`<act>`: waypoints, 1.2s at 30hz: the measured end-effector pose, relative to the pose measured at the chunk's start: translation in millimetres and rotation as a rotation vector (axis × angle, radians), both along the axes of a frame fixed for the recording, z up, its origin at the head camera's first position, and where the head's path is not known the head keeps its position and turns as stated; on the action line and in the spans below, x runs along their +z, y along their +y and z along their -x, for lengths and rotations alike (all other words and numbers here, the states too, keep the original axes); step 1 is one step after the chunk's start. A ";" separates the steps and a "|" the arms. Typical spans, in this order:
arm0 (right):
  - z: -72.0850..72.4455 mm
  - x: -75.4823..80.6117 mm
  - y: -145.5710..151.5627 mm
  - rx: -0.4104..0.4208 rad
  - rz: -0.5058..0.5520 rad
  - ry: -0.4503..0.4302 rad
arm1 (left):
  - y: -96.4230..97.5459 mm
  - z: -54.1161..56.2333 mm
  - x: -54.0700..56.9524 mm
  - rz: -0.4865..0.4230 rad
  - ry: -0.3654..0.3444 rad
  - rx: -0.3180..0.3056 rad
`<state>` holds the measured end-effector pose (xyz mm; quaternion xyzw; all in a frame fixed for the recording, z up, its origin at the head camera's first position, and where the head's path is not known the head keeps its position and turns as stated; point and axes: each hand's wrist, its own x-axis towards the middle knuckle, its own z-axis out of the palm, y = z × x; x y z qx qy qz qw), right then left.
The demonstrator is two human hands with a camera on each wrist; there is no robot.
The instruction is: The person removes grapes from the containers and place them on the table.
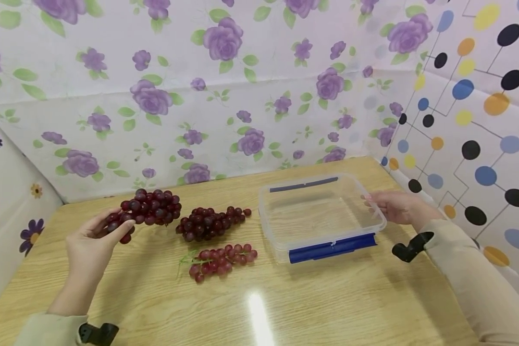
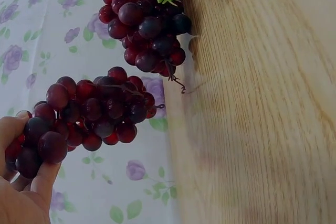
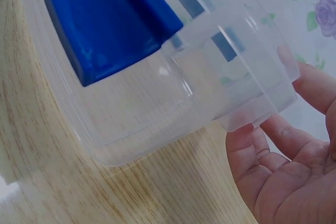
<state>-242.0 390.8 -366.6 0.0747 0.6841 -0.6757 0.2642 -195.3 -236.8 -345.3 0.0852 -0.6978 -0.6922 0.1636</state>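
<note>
My left hand [image 1: 88, 246] grips one end of a dark red bunch of grapes [image 1: 157, 207], held up over the left side of the table. In the left wrist view the thumb and fingers close round its end grapes [image 2: 39, 145]. A second dark bunch of grapes [image 1: 207, 224] lies just to the right, and a lighter red bunch of grapes [image 1: 225, 259] with a green stem is nearer to me. On the right, my right hand [image 1: 395, 207] pinches the side rim of a clear plastic box [image 1: 281, 252], thumb above and fingers below the edge [image 3: 247, 116].
Blue latches [image 1: 333, 247] run along the box's front and back sides. The wooden table [image 1: 190, 312] meets a flowered cloth wall [image 1: 242, 96] behind and a dotted wall [image 1: 471, 144] on the right. A white wall [image 1: 8, 202] bounds the left.
</note>
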 end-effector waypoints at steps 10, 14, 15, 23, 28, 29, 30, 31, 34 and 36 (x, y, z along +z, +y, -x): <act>-0.4 -0.6 -0.7 -0.029 -0.032 0.003 | 10.2 11.3 -9.4 0.004 0.018 0.068; -1.0 -1.6 -1.7 -0.037 -0.042 0.003 | 9.8 12.1 -15.2 0.062 -0.030 0.057; -0.8 -1.9 -1.9 -0.040 -0.041 0.001 | 9.7 11.3 -16.2 0.066 -0.046 0.052; 1.2 -1.4 -2.0 -0.004 -0.041 0.009 | 6.0 6.0 -23.4 0.168 -0.130 0.051; 0.6 -0.2 -2.7 -0.012 -0.059 0.005 | 3.5 -0.4 -25.2 0.215 -0.113 -0.006; 0.2 0.3 -3.1 -0.011 -0.061 0.006 | 3.1 -1.9 -25.5 0.223 -0.110 -0.020; -0.1 0.7 -3.3 -0.012 -0.063 0.005 | 2.8 -3.6 -25.9 0.233 -0.110 -0.031; -0.1 0.8 -3.4 -0.017 -0.064 0.001 | 2.3 -5.2 -26.3 0.235 -0.113 -0.042; -0.1 0.8 -3.3 -0.023 -0.062 -0.004 | 0.8 -8.2 -28.2 0.257 -0.139 -0.048; 0.1 0.4 -3.3 -0.028 -0.066 -0.006 | -0.2 -9.9 -29.7 0.274 -0.153 -0.051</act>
